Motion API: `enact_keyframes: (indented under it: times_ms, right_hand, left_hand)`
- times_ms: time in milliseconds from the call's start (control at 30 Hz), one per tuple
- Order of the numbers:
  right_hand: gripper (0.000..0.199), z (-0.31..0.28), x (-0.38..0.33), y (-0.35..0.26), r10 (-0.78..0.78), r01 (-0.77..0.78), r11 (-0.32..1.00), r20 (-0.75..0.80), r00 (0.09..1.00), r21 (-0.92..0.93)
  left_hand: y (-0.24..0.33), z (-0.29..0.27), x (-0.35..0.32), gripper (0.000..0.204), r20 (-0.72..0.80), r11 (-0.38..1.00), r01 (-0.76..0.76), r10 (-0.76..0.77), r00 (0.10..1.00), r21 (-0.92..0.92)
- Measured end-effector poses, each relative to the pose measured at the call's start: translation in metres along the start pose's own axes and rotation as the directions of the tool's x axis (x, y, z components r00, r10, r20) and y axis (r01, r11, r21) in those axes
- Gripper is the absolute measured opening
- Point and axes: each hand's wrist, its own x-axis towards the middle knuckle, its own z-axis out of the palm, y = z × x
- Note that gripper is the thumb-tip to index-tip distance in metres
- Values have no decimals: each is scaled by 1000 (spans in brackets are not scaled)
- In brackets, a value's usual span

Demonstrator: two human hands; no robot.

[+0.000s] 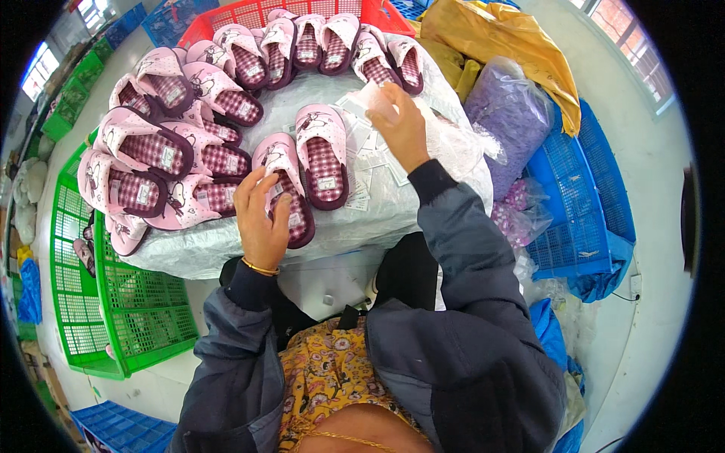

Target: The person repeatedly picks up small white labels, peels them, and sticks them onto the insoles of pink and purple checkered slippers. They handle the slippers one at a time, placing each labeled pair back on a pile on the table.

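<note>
Two pink fabric slippers with maroon checked insoles lie side by side at the near middle of the white plastic-wrapped work surface (226, 249), toes pointing away from the person. The left slipper of the pair (285, 192) sits under the left hand (260, 215); the right slipper of the pair (322, 155) lies just beside it, untouched.

Left hand: palm down, wrist bent slightly, fingers curled over the slipper's upper and closed on its edge. A gold bangle (260, 267) rings the wrist above a dark blue-grey jacket sleeve.

Right hand (400, 128): reached farther forward, forearm extended, fingers pinched on a small pale translucent packet (375, 97) held above a scatter of white paper tags (370, 162).

Many more matching pink slippers (166, 143) lie in rows to the left and along the far edge of the surface.

Surroundings: a red plastic crate (242, 13) behind the far row; green plastic crates (113, 302) at the left; a blue plastic crate (574, 196) at the right; a clear bag of purple pieces (510, 113) and a yellow plastic bag (491, 34) at the far right.
</note>
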Motion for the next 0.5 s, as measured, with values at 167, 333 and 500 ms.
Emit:
enact_keyframes:
  times_ms: [167,333,500]
  right_hand:
    - [55,-16,-53,-74,-120,126,991,145,982,-38]
    - [54,-28,-102,-95,-87,82,996,153,984,35]
    - [43,-63,-134,-70,28,-30,998,-30,999,-59]
  left_hand:
    - [35,16,18,29,143,880,284,-248,958,-380]
    - [32,51,10,17,378,513,545,-399,835,-663]
    - [33,72,15,14,437,600,576,-378,816,-556]
